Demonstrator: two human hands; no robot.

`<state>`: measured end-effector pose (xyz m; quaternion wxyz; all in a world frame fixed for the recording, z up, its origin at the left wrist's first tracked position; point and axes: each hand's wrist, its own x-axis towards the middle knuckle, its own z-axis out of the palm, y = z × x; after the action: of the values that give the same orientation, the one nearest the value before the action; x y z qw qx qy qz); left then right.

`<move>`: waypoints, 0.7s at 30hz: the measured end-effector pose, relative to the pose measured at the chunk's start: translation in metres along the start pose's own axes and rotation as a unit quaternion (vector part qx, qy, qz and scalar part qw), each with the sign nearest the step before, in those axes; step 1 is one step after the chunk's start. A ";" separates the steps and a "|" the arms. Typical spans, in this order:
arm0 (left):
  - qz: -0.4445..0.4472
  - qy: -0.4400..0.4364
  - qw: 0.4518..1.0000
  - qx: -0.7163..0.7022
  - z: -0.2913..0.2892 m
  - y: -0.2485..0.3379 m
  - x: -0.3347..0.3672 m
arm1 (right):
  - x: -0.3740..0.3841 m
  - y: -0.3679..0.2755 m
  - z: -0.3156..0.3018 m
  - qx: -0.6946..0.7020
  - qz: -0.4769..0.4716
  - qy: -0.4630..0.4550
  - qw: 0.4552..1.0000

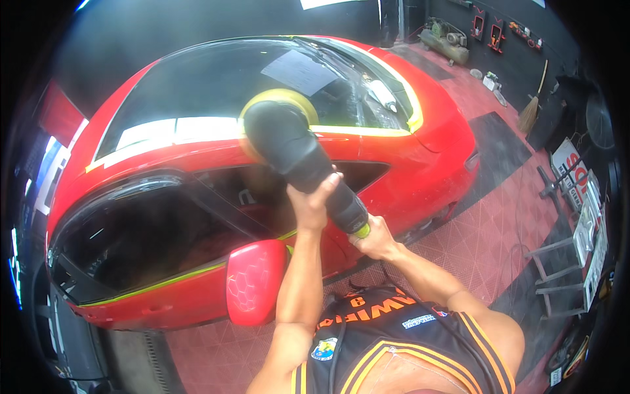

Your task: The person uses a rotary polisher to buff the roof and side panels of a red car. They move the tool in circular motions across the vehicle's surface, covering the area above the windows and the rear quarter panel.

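Observation:
A black car polisher (295, 148) with a round yellow pad (283, 98) is held in both my hands. My left hand (315, 200) is closed around the middle of its body. Farther back, my right hand (375, 238) grips the rear end, beside a yellow-green part. The pad lies against the red car (433, 157) at the painted edge between the large dark glass and the side window; whether it spins I cannot tell. Yellow-green masking tape (367, 131) lines the glass edge. Much of the pad's contact area is hidden behind the polisher head.
A red side mirror (252, 282) sticks out close to my left forearm. On the car rests a white bottle (382, 95). Metal frames (564, 262), a broom (533, 108) and a compressor (446, 41) stand to the right, on or beside red floor tiles (485, 230).

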<state>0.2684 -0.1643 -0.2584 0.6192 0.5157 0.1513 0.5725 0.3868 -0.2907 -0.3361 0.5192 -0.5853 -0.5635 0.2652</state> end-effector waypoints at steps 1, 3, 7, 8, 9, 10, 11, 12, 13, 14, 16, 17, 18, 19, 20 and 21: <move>-0.012 -0.011 1.000 0.009 0.006 -0.019 -0.009 | -0.014 0.017 -0.009 0.001 0.026 -0.001 1.000; -0.028 -0.029 0.999 0.032 0.020 -0.043 -0.020 | -0.031 0.041 -0.024 -0.020 0.037 0.026 0.999; -0.068 -0.049 0.996 0.028 0.047 -0.084 -0.036 | -0.057 0.072 -0.050 -0.027 0.059 0.065 0.996; -0.076 -0.058 0.995 0.025 0.055 -0.090 -0.038 | -0.061 0.077 -0.055 -0.028 0.064 0.074 0.995; -0.081 -0.060 0.995 0.019 0.063 -0.097 -0.040 | -0.067 0.081 -0.060 -0.030 0.071 0.088 0.993; -0.086 -0.062 0.994 0.013 0.069 -0.104 -0.042 | -0.071 0.088 -0.065 -0.029 0.073 0.090 0.993; -0.089 -0.066 0.994 0.012 0.074 -0.113 -0.043 | -0.074 0.096 -0.070 -0.029 0.073 0.093 0.993; -0.088 -0.065 0.994 0.009 0.078 -0.120 -0.045 | -0.077 0.105 -0.073 -0.028 0.074 0.096 0.992; -0.087 -0.069 0.994 0.009 0.084 -0.126 -0.045 | -0.078 0.111 -0.077 -0.031 0.065 0.107 0.992; -0.086 -0.073 0.994 0.009 0.088 -0.130 -0.046 | -0.080 0.116 -0.080 -0.031 0.060 0.109 0.992; -0.099 -0.078 0.992 0.020 0.093 -0.135 -0.047 | -0.082 0.124 -0.087 -0.032 0.050 0.113 0.992; -0.105 -0.079 0.991 0.025 0.096 -0.137 -0.047 | -0.081 0.129 -0.091 -0.039 0.040 0.115 0.992; -0.108 -0.076 0.991 0.026 0.099 -0.140 -0.047 | -0.081 0.134 -0.096 -0.039 0.045 0.115 0.992; -0.109 -0.070 0.991 0.030 0.102 -0.140 -0.046 | -0.078 0.134 -0.099 -0.036 0.049 0.113 0.992; -0.110 -0.064 0.991 0.034 0.105 -0.141 -0.046 | -0.077 0.136 -0.100 -0.033 0.052 0.109 0.992; -0.110 -0.050 0.992 0.019 0.110 -0.142 -0.047 | -0.077 0.145 -0.103 -0.031 0.056 0.105 0.992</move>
<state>0.4187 -0.2292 -0.3463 0.6753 0.5357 0.1867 0.4713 0.5177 -0.3695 -0.4554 0.5414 -0.6563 -0.4804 0.2132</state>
